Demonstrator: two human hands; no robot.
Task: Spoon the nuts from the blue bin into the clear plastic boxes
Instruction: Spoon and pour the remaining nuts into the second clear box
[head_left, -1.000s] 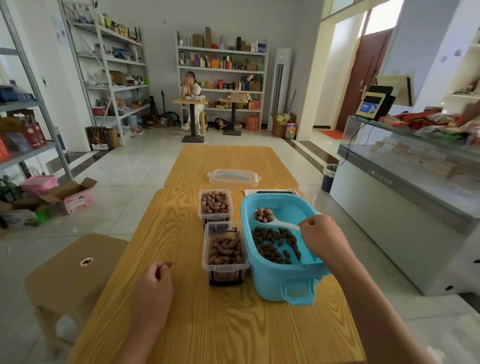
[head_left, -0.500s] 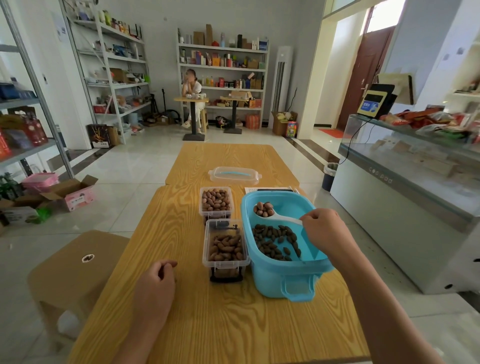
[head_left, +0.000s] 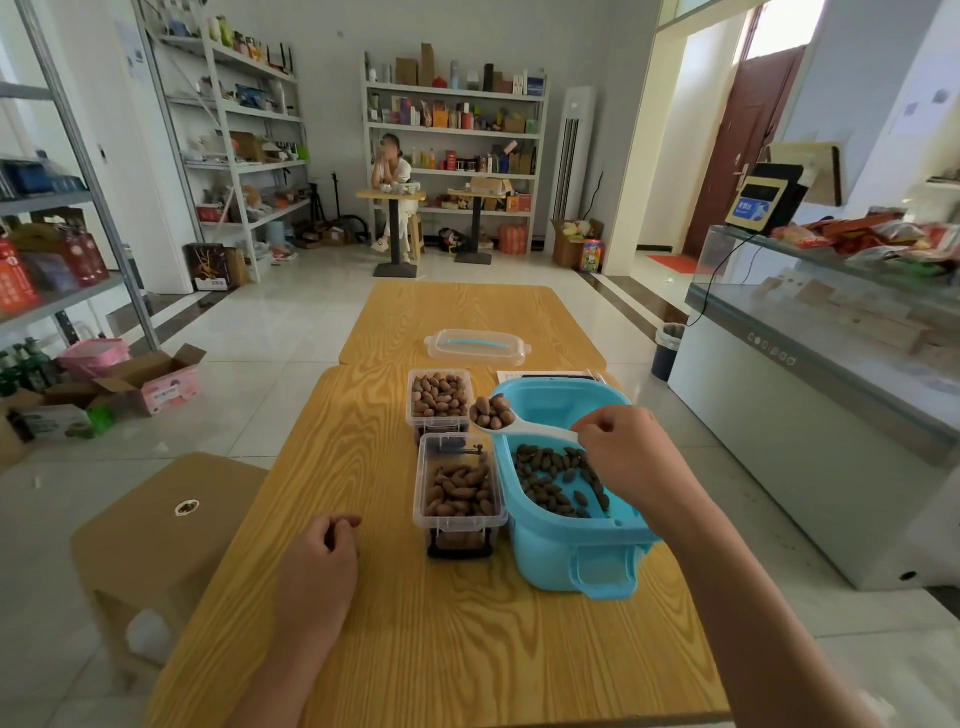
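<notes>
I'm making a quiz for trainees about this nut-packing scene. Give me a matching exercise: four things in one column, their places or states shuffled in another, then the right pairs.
Things:
1. white spoon
2. clear lid
3. left hand
4. far clear box

Places or states:
A. rests on the wooden table, holding nothing
B. lies alone on the far table, beyond the boxes
C. loaded with nuts, held by the right hand at the blue bin's left rim
D. heaped with nuts, behind the near clear box

Pairs: 1-C, 2-B, 3-A, 4-D
</notes>
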